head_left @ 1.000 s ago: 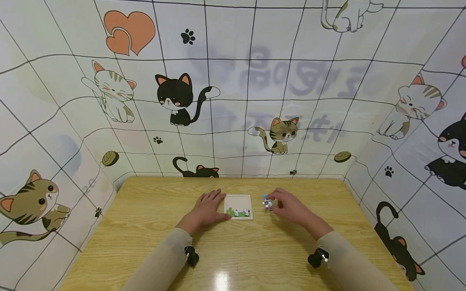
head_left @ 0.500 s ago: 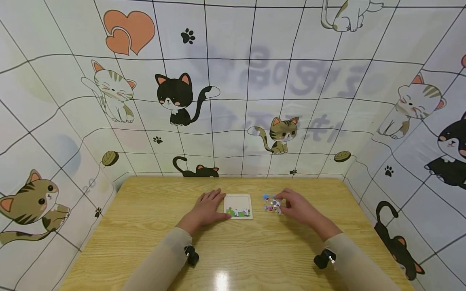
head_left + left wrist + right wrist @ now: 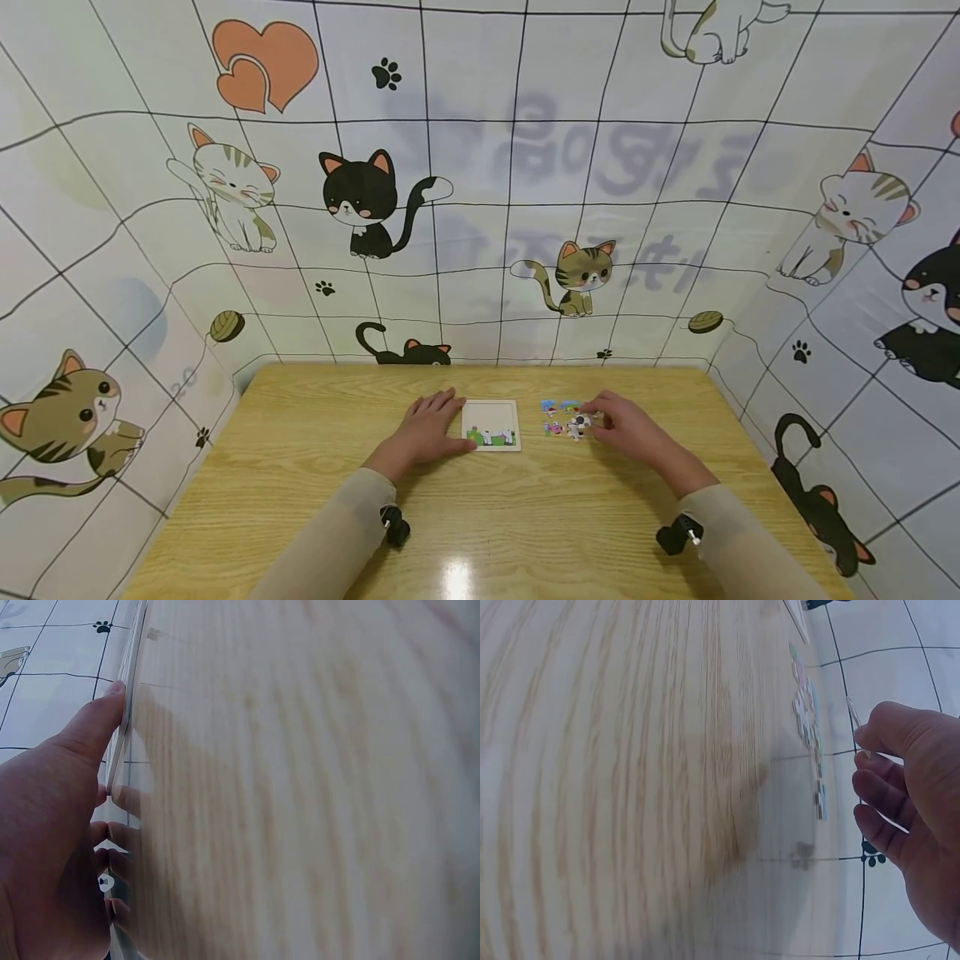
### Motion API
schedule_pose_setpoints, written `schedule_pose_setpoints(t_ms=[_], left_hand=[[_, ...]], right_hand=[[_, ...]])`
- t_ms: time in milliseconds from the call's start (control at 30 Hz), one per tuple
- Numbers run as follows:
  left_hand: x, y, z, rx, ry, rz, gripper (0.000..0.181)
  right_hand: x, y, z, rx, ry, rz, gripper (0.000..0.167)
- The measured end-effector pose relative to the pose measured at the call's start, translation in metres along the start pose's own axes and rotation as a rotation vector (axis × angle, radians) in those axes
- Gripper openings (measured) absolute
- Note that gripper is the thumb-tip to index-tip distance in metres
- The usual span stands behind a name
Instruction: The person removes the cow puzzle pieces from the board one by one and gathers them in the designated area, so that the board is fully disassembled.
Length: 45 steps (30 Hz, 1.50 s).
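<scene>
A shallow square puzzle board point(image 3: 490, 414) lies on the table, its lower strip filled with green and white picture pieces and its upper part bare. My left hand point(image 3: 423, 429) rests at the board's left side, fingers straight, thumb on the lower left corner. To the right of the board, several loose jigsaw pieces point(image 3: 552, 428) lie flat. My right hand point(image 3: 626, 425) is just over their right side. In the right wrist view its thumb and forefinger pinch a jigsaw piece point(image 3: 853, 712), seen edge-on above the table; its picture is hard to make out.
The wooden table point(image 3: 480, 508) reaches back to a cat-print curtain point(image 3: 472, 208), which also hangs at both sides. A black wrist camera point(image 3: 678, 533) is strapped over each sleeve.
My right hand has shifted right with a piece in its fingers, uncovering more loose pieces on the table. The left hand and the board have stayed put.
</scene>
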<state>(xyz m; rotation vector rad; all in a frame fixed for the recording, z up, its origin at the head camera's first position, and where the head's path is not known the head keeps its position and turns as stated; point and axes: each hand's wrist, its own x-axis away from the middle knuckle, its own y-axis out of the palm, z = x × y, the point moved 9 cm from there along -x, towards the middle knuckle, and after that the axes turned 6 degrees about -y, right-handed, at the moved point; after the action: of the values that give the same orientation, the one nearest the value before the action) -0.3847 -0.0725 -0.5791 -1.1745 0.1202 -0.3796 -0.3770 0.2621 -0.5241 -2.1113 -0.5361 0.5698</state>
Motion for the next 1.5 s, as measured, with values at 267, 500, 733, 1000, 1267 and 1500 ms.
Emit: schedule_pose_setpoints(t_ms=[267, 500, 733, 1000, 1267, 1500], left_hand=[[-0.001, 0.001, -0.002, -0.008, -0.003, 0.001, 0.095], [-0.002, 0.002, -0.002, -0.01, -0.005, -0.001, 0.095], [-0.002, 0.003, -0.004, -0.007, -0.01, -0.002, 0.095], [-0.002, 0.003, -0.004, -0.009, -0.008, -0.003, 0.096], [-0.002, 0.001, -0.003, -0.008, -0.002, 0.0, 0.096], [-0.003, 0.002, -0.004, -0.003, -0.007, 0.003, 0.096]], right_hand=[[0.007, -0.001, 0.012, 0.022, 0.037, -0.011, 0.032], [0.013, -0.007, 0.017, 0.0, 0.018, 0.017, 0.031], [0.018, -0.009, 0.026, -0.005, 0.065, 0.014, 0.032], [0.02, -0.007, 0.033, -0.01, 0.098, 0.008, 0.027], [0.021, -0.004, 0.036, 0.005, 0.079, 0.007, 0.027], [0.021, 0.0, 0.041, -0.011, 0.092, 0.015, 0.026]])
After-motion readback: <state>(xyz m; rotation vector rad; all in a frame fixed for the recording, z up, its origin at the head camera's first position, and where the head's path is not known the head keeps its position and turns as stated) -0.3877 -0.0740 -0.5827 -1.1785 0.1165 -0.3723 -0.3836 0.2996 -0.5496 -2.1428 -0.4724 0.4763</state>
